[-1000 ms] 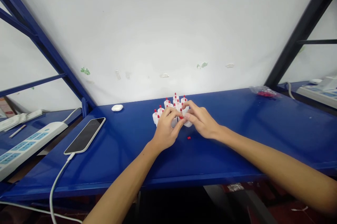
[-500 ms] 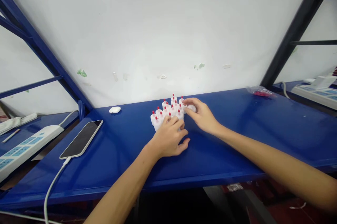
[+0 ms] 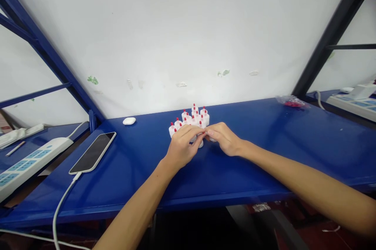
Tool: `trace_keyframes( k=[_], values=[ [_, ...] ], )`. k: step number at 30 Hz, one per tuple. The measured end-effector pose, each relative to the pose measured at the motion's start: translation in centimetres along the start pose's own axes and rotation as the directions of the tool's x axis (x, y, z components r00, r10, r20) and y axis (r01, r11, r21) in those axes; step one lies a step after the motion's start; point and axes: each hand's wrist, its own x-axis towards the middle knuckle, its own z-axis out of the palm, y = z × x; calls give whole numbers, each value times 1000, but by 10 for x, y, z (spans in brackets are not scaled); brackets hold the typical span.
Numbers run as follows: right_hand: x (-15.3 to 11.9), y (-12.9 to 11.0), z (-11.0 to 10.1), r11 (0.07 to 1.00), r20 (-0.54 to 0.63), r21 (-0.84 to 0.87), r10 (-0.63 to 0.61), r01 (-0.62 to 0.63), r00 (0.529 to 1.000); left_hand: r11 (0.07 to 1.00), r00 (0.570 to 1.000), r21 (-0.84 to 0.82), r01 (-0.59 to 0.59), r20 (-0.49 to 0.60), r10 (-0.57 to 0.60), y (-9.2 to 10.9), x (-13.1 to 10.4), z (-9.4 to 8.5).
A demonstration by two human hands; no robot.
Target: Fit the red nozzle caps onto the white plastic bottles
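Observation:
Several small white squeeze bottles [image 3: 194,118] with red caps stand in a tight cluster on the blue table. Just in front of them my two hands meet at the fingertips. My right hand [image 3: 222,137] is closed on a small white bottle [image 3: 212,139], mostly hidden by the fingers. At that bottle's top, my left hand [image 3: 188,142] pinches with thumb and forefinger; a bit of red shows there, but the fingers cover most of it. Under my left fingers, the nearest bottles of the cluster are partly hidden.
A phone [image 3: 93,153] with a white charging cable [image 3: 63,195] lies on the left of the blue table [image 3: 258,179]. Behind it sits a white earbud case [image 3: 129,121]. At the back right is a clear bag with red pieces [image 3: 293,103]. A power strip [image 3: 32,162] lies far left.
My right hand has come nearer and lower with the white bottle. My left hand has lifted off the cluster's front, and its fingertips now meet the right hand's in a pinch.

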Motion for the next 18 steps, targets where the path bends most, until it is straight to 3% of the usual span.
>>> trace_keyframes(
  k=[8,13,18],
  values=[
    [0,-3,1,996,49,-88,9,-5,999,992,993,-89,90,79,-83,2,-1,-1],
    [1,-9,1,991,98,-112,85,-74,992,981,981,-120,151,145,-133,0,-6,-1],
    [2,-9,4,979,67,-127,171,-161,983,997,970,-50,57,239,-44,3,-5,-2]
  ],
)
